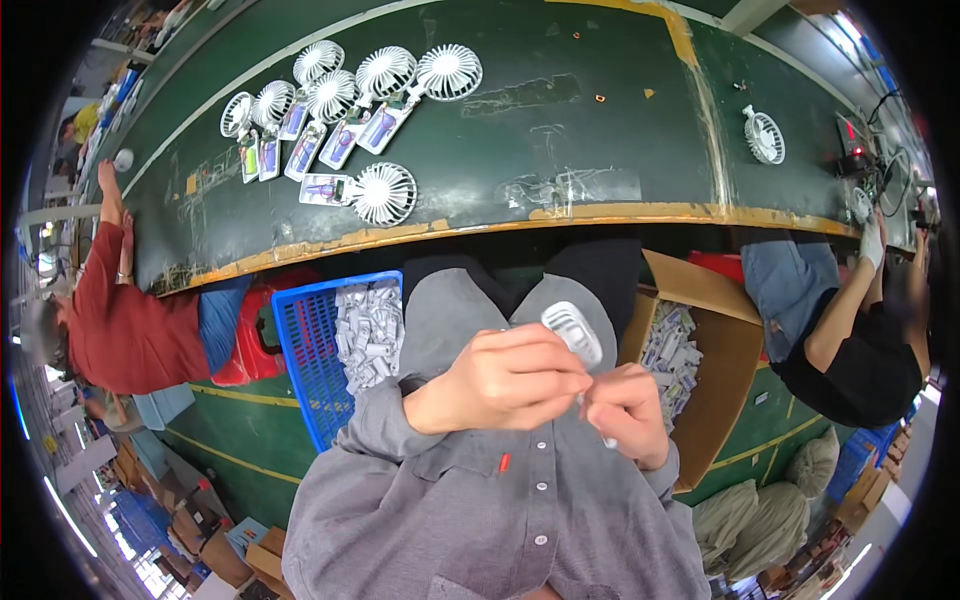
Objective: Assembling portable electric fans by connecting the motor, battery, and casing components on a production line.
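Note:
Above my lap I hold a small white handheld fan (573, 333), its slotted round head tilted up past my fingers. My left hand (500, 380) is closed with its fingertips pinching just below the head. Against it, my right hand (628, 412) is curled around the lower part, and a white tip shows under its fingers. Most of the handle is hidden by the two hands. Beyond them on the green workbench (520, 150) lies a single fan (385, 194) with its handle open, and a group of similar fans (332, 96) sits farther left.
To my left stands a blue plastic crate (318, 350) with many white parts. A cardboard box (722, 370) of similar parts is at my right. Another white fan (765, 137) lies at the bench's right. People sit on both sides: a red sleeve (100, 260) left, a black shirt (850, 370) right.

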The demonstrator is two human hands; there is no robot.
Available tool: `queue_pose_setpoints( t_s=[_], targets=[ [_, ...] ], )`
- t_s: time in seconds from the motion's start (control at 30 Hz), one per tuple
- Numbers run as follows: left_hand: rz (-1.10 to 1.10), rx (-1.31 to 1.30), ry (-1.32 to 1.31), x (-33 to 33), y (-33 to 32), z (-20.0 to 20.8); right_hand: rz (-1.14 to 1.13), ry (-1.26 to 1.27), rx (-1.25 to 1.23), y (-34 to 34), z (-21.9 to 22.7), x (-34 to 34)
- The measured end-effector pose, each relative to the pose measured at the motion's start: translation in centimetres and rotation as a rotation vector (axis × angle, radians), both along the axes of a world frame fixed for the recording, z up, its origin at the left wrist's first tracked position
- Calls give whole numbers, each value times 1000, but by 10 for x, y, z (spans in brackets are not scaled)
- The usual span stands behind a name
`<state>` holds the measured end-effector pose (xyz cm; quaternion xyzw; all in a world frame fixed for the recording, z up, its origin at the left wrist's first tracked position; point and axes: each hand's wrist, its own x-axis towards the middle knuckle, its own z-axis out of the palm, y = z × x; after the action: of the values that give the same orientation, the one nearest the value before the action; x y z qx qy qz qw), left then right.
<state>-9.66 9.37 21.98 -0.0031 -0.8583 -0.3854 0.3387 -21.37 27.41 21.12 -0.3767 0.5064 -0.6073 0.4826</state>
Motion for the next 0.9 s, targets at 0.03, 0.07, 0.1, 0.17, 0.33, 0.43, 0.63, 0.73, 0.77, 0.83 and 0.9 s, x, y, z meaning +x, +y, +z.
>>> queue_pose_setpoints(
  t_s=[0.03, 0.07, 0.1, 0.17, 0.33, 0.43, 0.63, 0.73, 0.77, 0.83, 0.9],
  targets=[
    [-2, 104, 10, 3, -6, 2, 91, -231, -240, 5, -3, -2],
    [92, 134, -85, 3, -34, 10, 159, -452, -464, 12, -3, -5],
    [158, 351, -128, 12, -52, 3, 127, -420, -611, 27, -13, -12],
    [156, 841, -90, 33, -68, 1, -531, -409, -335, 60, -10, 1],
    [-162, 1053, 237, 28, -78, -10, -497, -52, 824, 182, -171, -68],
    [-264, 1246, 322, 14, -82, -17, -609, 300, 944, 176, -182, -47],
    [-753, 1834, 470, -35, -44, -22, -61, -999, 115, 13, -81, 10],
    [-720, 1707, 345, -42, -21, -12, -183, -1494, -307, -19, -62, 11],
    [-694, 1566, 303, -40, -18, -10, -490, -1510, -253, -30, -34, 4],
    [-829, 1147, 200, -41, -21, 1, -438, -1410, -197, -27, -36, -13],
    [-783, 760, 119, -37, -6, 16, -390, -1272, -267, -21, -41, -23]
  ],
)
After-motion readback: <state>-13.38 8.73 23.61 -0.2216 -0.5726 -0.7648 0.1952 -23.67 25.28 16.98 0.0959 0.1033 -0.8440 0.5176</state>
